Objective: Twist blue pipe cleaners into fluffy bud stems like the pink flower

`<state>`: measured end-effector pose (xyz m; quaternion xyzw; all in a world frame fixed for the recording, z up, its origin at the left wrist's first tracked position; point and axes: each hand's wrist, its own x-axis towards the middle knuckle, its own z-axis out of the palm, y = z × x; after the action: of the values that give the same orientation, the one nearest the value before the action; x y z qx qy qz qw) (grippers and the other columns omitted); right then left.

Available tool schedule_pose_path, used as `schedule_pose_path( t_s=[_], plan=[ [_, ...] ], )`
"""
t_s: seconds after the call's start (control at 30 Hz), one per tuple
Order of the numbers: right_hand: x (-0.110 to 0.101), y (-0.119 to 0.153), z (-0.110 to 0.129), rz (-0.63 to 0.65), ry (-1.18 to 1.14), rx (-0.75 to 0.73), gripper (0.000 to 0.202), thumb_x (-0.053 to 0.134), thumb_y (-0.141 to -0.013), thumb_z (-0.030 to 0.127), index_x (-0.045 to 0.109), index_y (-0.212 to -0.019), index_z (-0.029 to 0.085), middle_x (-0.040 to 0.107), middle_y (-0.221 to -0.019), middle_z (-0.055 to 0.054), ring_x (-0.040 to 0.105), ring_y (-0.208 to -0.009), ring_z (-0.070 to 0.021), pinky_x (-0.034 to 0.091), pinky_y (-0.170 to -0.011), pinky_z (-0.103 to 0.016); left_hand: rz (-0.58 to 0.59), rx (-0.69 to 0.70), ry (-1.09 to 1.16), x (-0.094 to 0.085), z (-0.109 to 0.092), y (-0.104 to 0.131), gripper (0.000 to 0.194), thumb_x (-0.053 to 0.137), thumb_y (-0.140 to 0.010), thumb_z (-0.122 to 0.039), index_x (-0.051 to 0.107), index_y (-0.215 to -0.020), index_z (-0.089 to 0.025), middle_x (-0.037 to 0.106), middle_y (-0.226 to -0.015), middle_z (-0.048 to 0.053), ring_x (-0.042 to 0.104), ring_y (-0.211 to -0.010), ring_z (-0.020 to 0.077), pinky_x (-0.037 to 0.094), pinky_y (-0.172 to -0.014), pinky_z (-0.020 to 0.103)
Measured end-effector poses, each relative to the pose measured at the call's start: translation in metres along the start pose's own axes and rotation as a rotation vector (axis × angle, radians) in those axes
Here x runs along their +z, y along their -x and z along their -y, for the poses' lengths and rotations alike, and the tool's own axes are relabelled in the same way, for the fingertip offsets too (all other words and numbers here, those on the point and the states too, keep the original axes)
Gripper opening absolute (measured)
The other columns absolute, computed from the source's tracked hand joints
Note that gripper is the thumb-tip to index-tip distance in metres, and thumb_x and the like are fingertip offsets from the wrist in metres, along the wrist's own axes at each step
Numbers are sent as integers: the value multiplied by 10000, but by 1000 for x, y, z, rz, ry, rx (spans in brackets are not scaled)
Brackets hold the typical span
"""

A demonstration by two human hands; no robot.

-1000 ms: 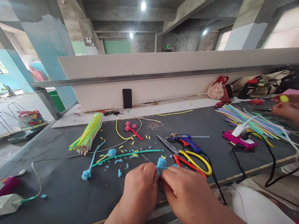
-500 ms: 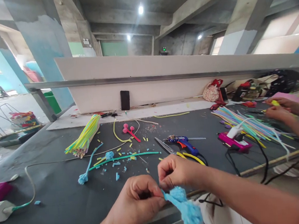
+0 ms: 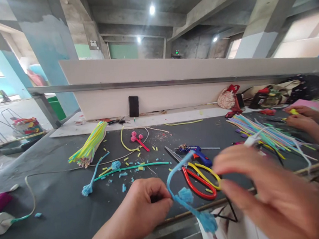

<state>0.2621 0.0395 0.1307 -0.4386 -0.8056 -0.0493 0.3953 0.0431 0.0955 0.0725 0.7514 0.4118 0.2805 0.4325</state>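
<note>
Left hand [image 3: 146, 203]: thumb and fingertips pinched together on one fuzzy blue stem [image 3: 169, 184]. The stem, as I view it, is held up at the front edge of the bench [image 3: 71, 203], its upper end curving away to the right, one tuft partway along and another at the lower end. Right hand [image 3: 267, 188], blurred: thumb and fingers spread well apart, grasping nothing I can see, near the scissors [image 3: 195, 185]. Scissors: one red handle, one yellow. Glue gun [image 3: 204, 157]: blue, just beyond them.
</note>
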Motion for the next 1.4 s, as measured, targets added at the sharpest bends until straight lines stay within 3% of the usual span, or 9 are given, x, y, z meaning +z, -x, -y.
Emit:
schedule_pose_path(
  t_s=[0.1, 0.2, 0.53, 0.7, 0.8, 0.87, 0.97, 1.13, 1.4],
  plan=[
    [18, -3, -1, 450, -269, 358, 106, 604, -780, 242, 687, -846, 240, 686, -812, -28, 628, -742, -196, 484, -643, -285, 23, 77, -36, 9, 2, 2, 146, 499, -674, -80, 584, -586, -160, 511, -550, -56, 427, -544, 72, 320, -516, 163],
    [38, -3, -5, 647, -506, 710, 116, 631, -721, 244, 700, -795, 187, 663, -656, -7, 594, -606, -158, 422, -511, -234, 11, 149, -111, 15, 2, 3, 164, 506, -671, -66, 606, -589, -166, 564, -564, -44, 476, -552, 77, 342, -537, 165],
    [55, 18, 1, 537, -1212, 1229, 124, 645, -695, 258, 575, -734, 164, 579, -627, 40, 537, -456, -75, 504, -506, -236, 16, 212, -171, 22, 6, 4, 205, 524, -736, -76, 678, -657, -185, 655, -614, -8, 560, -582, 102, 403, -563, 173],
    [50, 19, -2, 577, -1371, 1255, 142, 665, -691, 246, 556, -739, 169, 591, -632, 25, 430, -398, -40, 481, -378, -168, -35, 315, 81, -22, 2, 7, 287, 522, -830, -178, 700, -1041, -256, 702, -1053, 66, 656, -803, 149, 495, -764, 246],
    [51, 17, 2, 640, -1468, 1217, 137, 668, -677, 230, 558, -694, 150, 599, -625, 16, 427, -378, -21, 458, -365, -136, 49, 429, 172, -34, -11, 10, 275, 581, -807, -226, 710, -1042, -283, 624, -1220, 92, 667, -860, 199, 513, -791, 313],
    [53, 16, 7, 666, -1517, 1191, 140, 674, -663, 227, 562, -668, 143, 592, -575, 27, 432, -351, -12, 421, -354, -115, 147, 464, 213, -27, -22, 10, 217, 624, -783, -301, 745, -961, -272, 617, -1228, 98, 684, -749, 190, 535, -726, 304],
    [56, 15, 13, 685, -1553, 1160, 134, 685, -634, 201, 575, -647, 125, 592, -537, 27, 463, -337, -12, 373, -350, -102, 47, 578, 245, -10, -32, 8, 219, 589, -813, -366, 771, -811, -243, 712, -1036, 89, 693, -792, 199, 531, -742, 283],
    [60, 16, 19, 693, -1660, 1180, 155, 695, -616, 185, 609, -691, 81, 613, -561, -4, 484, -348, -12, 340, -352, -105, 171, 607, 137, -11, -13, 6, 201, 611, -798, -133, 725, -936, -222, 734, -859, 89, 664, -818, 183, 499, -784, 279],
    [77, 22, 26, 518, -1755, 1089, 161, 704, -646, 190, 562, -709, 149, 628, -580, 12, 453, -365, -24, 412, -389, -136, -216, 501, 97, 6, 21, 30, 111, 648, -752, -115, 674, -751, -223, 679, -690, 25, 613, -689, 157, 464, -653, 238]
  ],
)
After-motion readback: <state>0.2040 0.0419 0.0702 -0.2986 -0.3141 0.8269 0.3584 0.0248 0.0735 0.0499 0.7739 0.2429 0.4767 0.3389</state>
